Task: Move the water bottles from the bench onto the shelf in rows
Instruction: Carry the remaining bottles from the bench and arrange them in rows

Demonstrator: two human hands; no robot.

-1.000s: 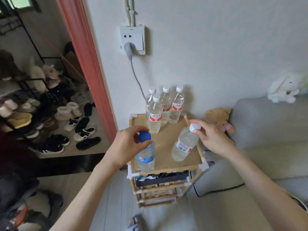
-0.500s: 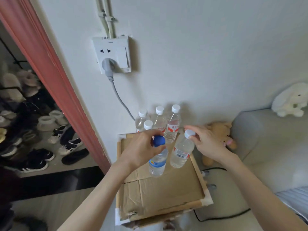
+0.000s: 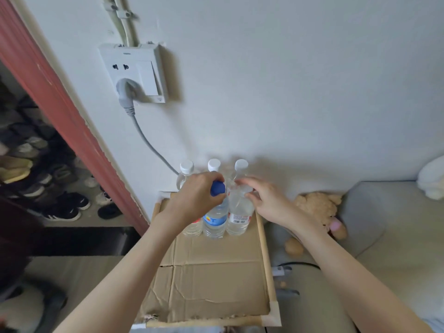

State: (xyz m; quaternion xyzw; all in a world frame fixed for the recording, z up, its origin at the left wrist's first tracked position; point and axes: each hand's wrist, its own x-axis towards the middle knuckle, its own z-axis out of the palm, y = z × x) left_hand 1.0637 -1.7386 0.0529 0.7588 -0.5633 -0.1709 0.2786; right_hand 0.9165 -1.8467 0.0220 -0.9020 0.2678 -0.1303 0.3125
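Note:
Cardboard covers the top of the shelf point(image 3: 216, 284). Three clear white-capped bottles point(image 3: 214, 165) stand in a row against the wall. In front of them another red-labelled bottle point(image 3: 193, 228) shows below my left wrist. My left hand point(image 3: 195, 197) grips the neck of a blue-capped bottle point(image 3: 215, 219) that stands upright on the cardboard. To its right stands a white-capped bottle point(image 3: 239, 216) with a barcode label; the fingers of my right hand point(image 3: 265, 201) are on its cap, which they partly hide.
A wall socket point(image 3: 134, 70) with a grey plug and cable hangs above the shelf. A red door frame point(image 3: 60, 104) and several shoes point(image 3: 64, 205) lie to the left. A brown plush toy point(image 3: 319, 207) and a grey sofa point(image 3: 396, 224) sit to the right.
Both hands have carried their bottles back across the cardboard toward the wall. The two bottles, held tilted and apart before, now stand upright side by side in front of the back row.

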